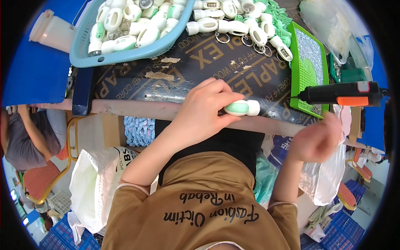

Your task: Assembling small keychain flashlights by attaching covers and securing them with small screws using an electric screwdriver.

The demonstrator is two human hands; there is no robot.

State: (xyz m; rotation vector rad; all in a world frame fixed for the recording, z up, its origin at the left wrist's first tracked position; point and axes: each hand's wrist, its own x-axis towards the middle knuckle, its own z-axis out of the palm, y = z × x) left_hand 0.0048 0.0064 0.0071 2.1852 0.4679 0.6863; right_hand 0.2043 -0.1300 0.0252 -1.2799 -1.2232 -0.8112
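My left hand (204,110) is closed around a small white and light-green keychain flashlight (236,108), its white head pointing right, just above the table's front edge. To the right, my right hand (317,139) is smeared by motion near the front corner of a bright green tray (295,62). Whether its fingers hold anything cannot be made out. Beyond that hand, a black electric screwdriver (341,94) with an orange lever points its tip left, over the tray. Lots of tiny silvery parts (310,50) fill the tray's far side.
A blue basket (125,58) heaped with similar flashlights stands at the back left. More flashlights (237,27) with key rings and green pieces (277,16) lie at the back middle. A white bucket (52,33) is far left; clear plastic bags (333,25) are far right. Another person (31,137) sits at left.
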